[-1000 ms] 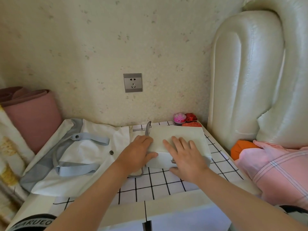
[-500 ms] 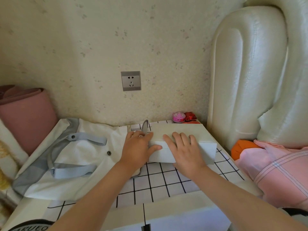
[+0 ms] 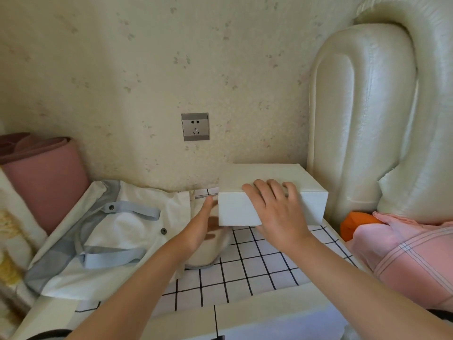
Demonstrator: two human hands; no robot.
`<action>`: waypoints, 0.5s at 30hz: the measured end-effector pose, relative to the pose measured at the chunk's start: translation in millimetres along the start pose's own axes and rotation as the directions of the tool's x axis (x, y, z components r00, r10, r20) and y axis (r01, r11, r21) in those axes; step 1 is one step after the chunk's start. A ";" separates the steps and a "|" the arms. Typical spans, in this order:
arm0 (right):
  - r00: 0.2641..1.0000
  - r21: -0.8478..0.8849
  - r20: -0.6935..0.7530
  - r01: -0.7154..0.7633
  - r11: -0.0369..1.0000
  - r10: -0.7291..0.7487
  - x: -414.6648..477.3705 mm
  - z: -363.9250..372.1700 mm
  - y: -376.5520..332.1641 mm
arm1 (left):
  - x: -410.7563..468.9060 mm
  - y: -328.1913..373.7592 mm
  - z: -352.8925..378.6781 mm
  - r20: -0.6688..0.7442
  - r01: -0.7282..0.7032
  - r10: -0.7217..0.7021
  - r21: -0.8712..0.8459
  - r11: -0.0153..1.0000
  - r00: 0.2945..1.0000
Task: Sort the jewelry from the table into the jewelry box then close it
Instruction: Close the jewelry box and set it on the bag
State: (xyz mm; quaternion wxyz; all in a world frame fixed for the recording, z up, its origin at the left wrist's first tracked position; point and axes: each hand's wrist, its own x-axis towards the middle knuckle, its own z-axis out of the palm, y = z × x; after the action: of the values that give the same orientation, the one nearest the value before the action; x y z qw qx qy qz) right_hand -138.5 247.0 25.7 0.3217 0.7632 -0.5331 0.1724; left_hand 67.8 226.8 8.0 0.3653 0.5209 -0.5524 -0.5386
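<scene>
A pale speckled wall (image 3: 147,69) fills the upper left and centre of the frame, with a cream padded headboard (image 3: 362,119) rising along the right side. Below them, a table (image 3: 257,273) covered in a white cloth with a black grid runs from the centre to the lower edge. A white tote bag (image 3: 127,229) with pale blue straps lies across the table's left half, and pink checked bedding (image 3: 404,253) bunches at the lower right. A dusty-pink roll (image 3: 46,177) leans at the middle left edge.

The white jewelry box (image 3: 264,175) sits at the back right of the table, just right of centre frame, close against the wall and beside the headboard — its lid is down. The person's right hand (image 3: 277,214) lies over the box's front face and top edge, its fingers (image 3: 274,186) spread and lightly bent on the lid, gripping nothing. The left hand (image 3: 201,227), somewhat blurred, is held edge-on at the box's left end, fingers (image 3: 209,204) straight and together, tips at the upper corner — whether the palm actually touches the box cannot be told.

A grey wall socket (image 3: 195,126) sits above the box, centre frame. A small orange object (image 3: 353,224) shows between table and bedding.
</scene>
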 end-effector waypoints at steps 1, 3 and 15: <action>1.000 0.015 -0.024 0.006 1.000 -0.005 2.6 -4.7 0.4 | -1.1 2.2 -0.7 -0.003 0.031 -0.031 0.006 1.000 1.000; 0.997 0.048 -0.067 0.034 0.998 -0.031 6.8 -12.0 -1.7 | -4.4 6.8 -4.6 -0.084 -0.030 0.028 -0.025 0.999 0.996; 0.941 0.213 -0.117 0.336 0.918 -0.317 26.5 19.9 -81.1 | -40.2 0.5 -104.7 -0.297 -0.165 0.433 0.632 0.757 0.851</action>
State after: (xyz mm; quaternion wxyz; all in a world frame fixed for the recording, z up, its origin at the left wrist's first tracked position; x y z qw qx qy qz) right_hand -55.2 233.1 2.2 0.2767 0.8659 -0.3614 0.2075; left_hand 176.3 243.2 30.8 0.3816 0.6141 -0.6749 -0.1476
